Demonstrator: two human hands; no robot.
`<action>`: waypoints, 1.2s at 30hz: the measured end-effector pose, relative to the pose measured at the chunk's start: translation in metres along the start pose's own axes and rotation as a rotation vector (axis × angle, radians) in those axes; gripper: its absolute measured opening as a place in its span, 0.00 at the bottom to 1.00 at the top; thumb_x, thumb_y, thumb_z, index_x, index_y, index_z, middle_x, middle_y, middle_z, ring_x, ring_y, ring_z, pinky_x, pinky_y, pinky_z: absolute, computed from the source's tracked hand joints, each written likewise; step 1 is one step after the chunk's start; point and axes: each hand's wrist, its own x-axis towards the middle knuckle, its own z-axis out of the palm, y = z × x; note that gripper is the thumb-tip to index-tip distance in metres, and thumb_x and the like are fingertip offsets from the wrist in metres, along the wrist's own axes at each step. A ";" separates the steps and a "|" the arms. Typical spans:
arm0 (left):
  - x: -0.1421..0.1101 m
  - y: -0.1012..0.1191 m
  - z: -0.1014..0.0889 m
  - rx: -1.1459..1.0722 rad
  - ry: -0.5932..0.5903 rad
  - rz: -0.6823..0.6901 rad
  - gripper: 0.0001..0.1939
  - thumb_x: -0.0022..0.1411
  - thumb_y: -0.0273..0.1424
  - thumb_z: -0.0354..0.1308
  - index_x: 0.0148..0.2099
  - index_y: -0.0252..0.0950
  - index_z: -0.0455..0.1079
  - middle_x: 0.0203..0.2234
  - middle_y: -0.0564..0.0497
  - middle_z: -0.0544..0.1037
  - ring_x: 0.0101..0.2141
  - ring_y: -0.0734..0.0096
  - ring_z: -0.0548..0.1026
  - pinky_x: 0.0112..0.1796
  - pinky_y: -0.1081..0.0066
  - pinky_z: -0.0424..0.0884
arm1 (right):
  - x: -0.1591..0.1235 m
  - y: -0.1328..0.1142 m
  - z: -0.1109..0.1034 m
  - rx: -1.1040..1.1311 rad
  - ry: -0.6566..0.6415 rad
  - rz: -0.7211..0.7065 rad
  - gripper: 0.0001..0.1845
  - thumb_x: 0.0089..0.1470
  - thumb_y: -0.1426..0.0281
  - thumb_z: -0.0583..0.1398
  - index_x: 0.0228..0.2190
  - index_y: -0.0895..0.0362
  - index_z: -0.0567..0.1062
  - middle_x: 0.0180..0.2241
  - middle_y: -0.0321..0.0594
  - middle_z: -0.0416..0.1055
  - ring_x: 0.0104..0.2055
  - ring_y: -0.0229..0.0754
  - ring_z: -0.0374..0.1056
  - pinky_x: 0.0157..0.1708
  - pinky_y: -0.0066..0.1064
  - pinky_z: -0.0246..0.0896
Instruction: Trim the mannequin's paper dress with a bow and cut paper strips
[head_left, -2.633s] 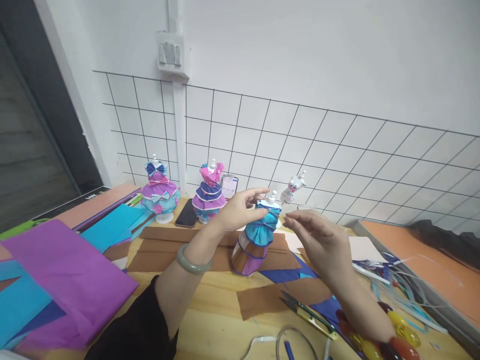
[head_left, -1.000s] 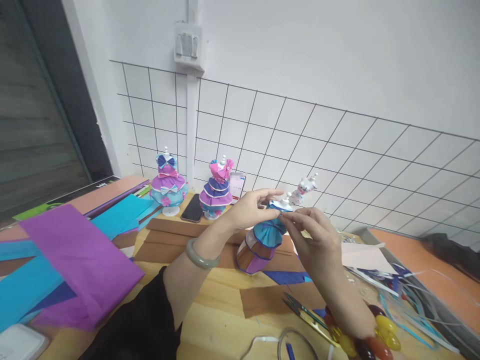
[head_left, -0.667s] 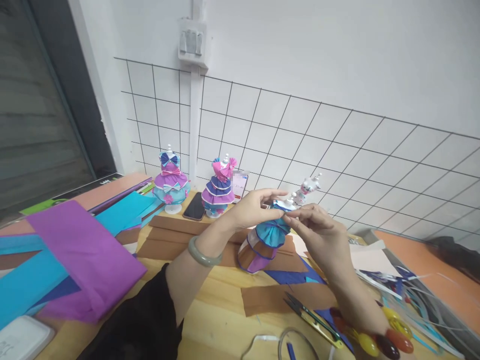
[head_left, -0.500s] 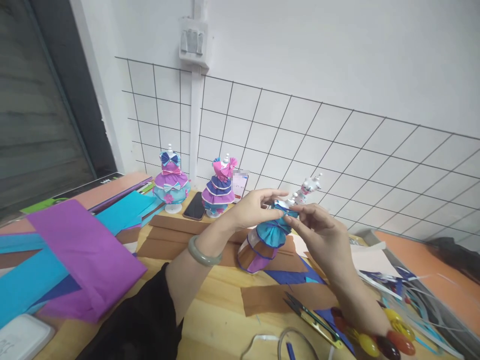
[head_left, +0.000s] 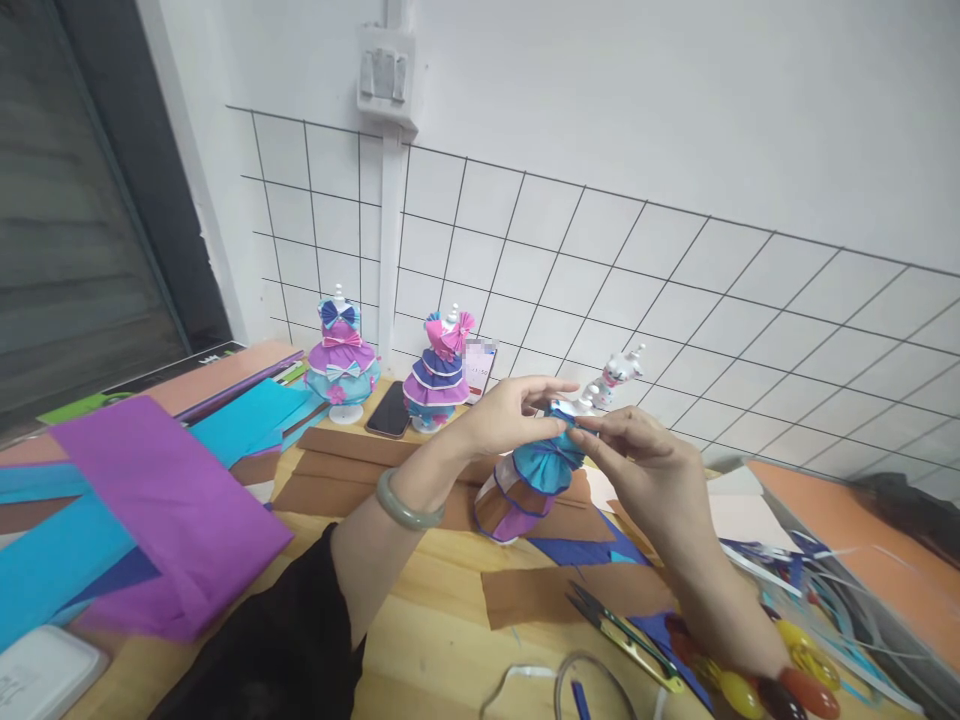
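A miniature dress form (head_left: 544, 472) wears a crepe-paper dress, turquoise at the top, with brown, white and purple skirt panels edged in dark blue. It leans to the right above the table. My left hand (head_left: 514, 418) grips its upper part from the left, thumb across the front of the bodice. From the right, my right hand (head_left: 652, 455) pinches the turquoise paper at the bodice with thumb and forefinger. What exactly lies under those fingertips is hidden. Below the hands, thread snips (head_left: 622, 635) lie beside a brown paper strip (head_left: 532, 597).
Two more dressed forms, one with a navy bow (head_left: 343, 365) and one tiered (head_left: 435, 375), stand at the back by a dark phone (head_left: 389, 410). Purple paper (head_left: 172, 510) covers the left. A white cat figurine (head_left: 616, 375) stands behind my hands; a grey tray (head_left: 832, 560) is right.
My right hand has shifted slightly to the right, its fingers still at the bodice. My left hand and the dress form stay nearly in place.
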 end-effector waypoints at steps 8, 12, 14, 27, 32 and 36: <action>0.000 -0.003 0.001 -0.018 0.018 0.016 0.25 0.53 0.25 0.59 0.54 0.33 0.65 0.47 0.40 0.72 0.47 0.63 0.70 0.44 0.65 0.69 | 0.000 -0.001 0.000 -0.026 0.029 -0.017 0.08 0.48 0.64 0.63 0.28 0.55 0.78 0.24 0.37 0.68 0.25 0.37 0.63 0.23 0.30 0.59; 0.000 -0.002 0.001 -0.013 0.038 0.013 0.24 0.52 0.25 0.59 0.53 0.33 0.66 0.48 0.40 0.71 0.48 0.61 0.69 0.45 0.64 0.68 | 0.000 0.000 0.000 -0.007 0.028 -0.025 0.06 0.48 0.66 0.63 0.28 0.55 0.78 0.25 0.38 0.70 0.26 0.37 0.64 0.25 0.30 0.60; 0.001 -0.001 0.001 -0.021 0.038 -0.001 0.24 0.52 0.25 0.59 0.53 0.32 0.66 0.48 0.40 0.72 0.48 0.61 0.69 0.45 0.64 0.68 | 0.000 0.000 0.001 -0.011 0.033 -0.036 0.05 0.48 0.68 0.63 0.29 0.55 0.78 0.25 0.37 0.69 0.26 0.36 0.63 0.24 0.30 0.59; 0.001 0.000 0.002 -0.132 0.081 -0.053 0.30 0.50 0.22 0.58 0.57 0.32 0.61 0.45 0.39 0.73 0.45 0.64 0.71 0.39 0.68 0.70 | -0.006 0.005 0.000 0.064 0.007 0.005 0.13 0.49 0.66 0.62 0.39 0.51 0.78 0.27 0.37 0.68 0.28 0.38 0.62 0.26 0.32 0.61; 0.002 0.002 0.002 -0.124 0.079 -0.067 0.30 0.50 0.21 0.58 0.57 0.31 0.61 0.46 0.39 0.72 0.46 0.63 0.71 0.40 0.67 0.70 | -0.005 0.005 -0.001 0.009 0.011 -0.023 0.13 0.49 0.66 0.62 0.39 0.50 0.78 0.26 0.36 0.68 0.27 0.37 0.62 0.28 0.32 0.61; 0.002 0.004 0.002 -0.116 0.085 -0.069 0.29 0.49 0.21 0.58 0.56 0.30 0.62 0.47 0.37 0.71 0.47 0.61 0.70 0.41 0.65 0.70 | -0.003 0.002 0.001 -0.071 0.034 -0.095 0.09 0.50 0.68 0.61 0.35 0.51 0.79 0.24 0.35 0.66 0.27 0.37 0.62 0.28 0.31 0.59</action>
